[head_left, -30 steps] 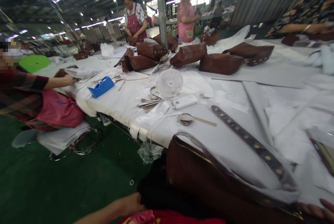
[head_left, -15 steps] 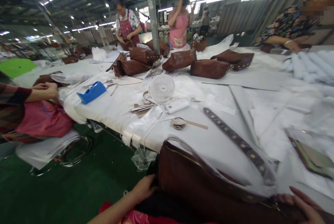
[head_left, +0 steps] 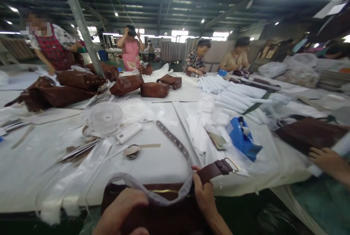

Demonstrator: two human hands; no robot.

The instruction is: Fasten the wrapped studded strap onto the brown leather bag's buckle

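Observation:
A brown leather bag (head_left: 161, 211) lies at the near edge of the white table (head_left: 164, 162), partly wrapped in clear plastic film (head_left: 153, 195). My left hand (head_left: 120, 209) rests curled on top of the bag at its left side. My right hand (head_left: 203, 195) pinches the bag's brown strap (head_left: 216, 169) just behind its metal buckle (head_left: 232, 164). A studded brown strap (head_left: 172, 140) lies on the table beyond my hands.
A small white fan (head_left: 104, 118), a power bank (head_left: 129, 133) and a blue tape dispenser (head_left: 242, 138) stand on the table. Several brown bags (head_left: 125, 83) and white rolls (head_left: 232, 94) lie farther back. Another person's hand (head_left: 328, 160) holds a bag at right. Several people work behind.
The view has swung right and upward. My right hand moved from the bag's right end to grip the buckled strap; my left hand came up onto the bag.

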